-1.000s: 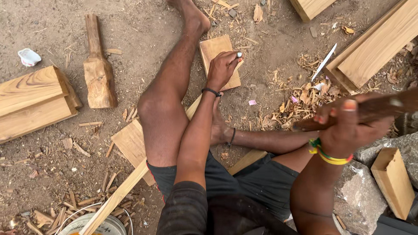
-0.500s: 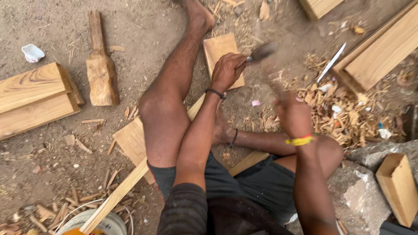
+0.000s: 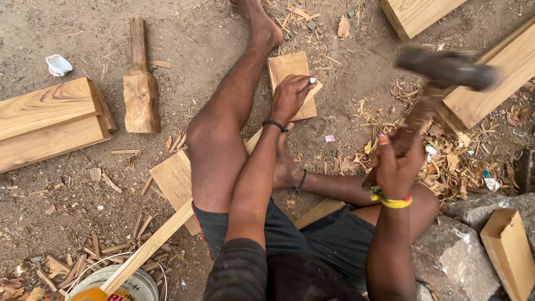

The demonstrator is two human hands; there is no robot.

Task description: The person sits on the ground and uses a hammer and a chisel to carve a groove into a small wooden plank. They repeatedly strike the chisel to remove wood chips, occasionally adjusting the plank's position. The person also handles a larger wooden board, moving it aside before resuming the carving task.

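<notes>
In the head view, the person sits on the dirt ground (image 3: 67, 234) with the left leg stretched forward, and the work lies between the two hands. The left hand (image 3: 290, 97) rests on a small square wooden block (image 3: 287, 72) that lies flat on the ground just beside the left foot; its fingers are pressed together around a short metal tool, probably a chisel (image 3: 312, 81), of which only the pale top end shows past the knuckles, so its exact tilt cannot be told. The right hand (image 3: 397, 161) is closed tight on the wooden handle of a hammer (image 3: 446, 68), whose dark head is blurred and lifted high, up and to the right of the fist. The handle's long axis runs on a slant from the fist up toward the head. From that raised head, the tool's top end lies to the left and a little lower, well apart from it, so any blow would have to travel leftward and down across the gap. The left hand is the one at the block; the right hand is well apart from it. Around them lie a wooden mallet (image 3: 139, 89) and stacked planks (image 3: 50, 122) to the left, wood shavings (image 3: 446, 161) under the right arm, and a white bucket (image 3: 125, 284) near the bottom edge.
</notes>
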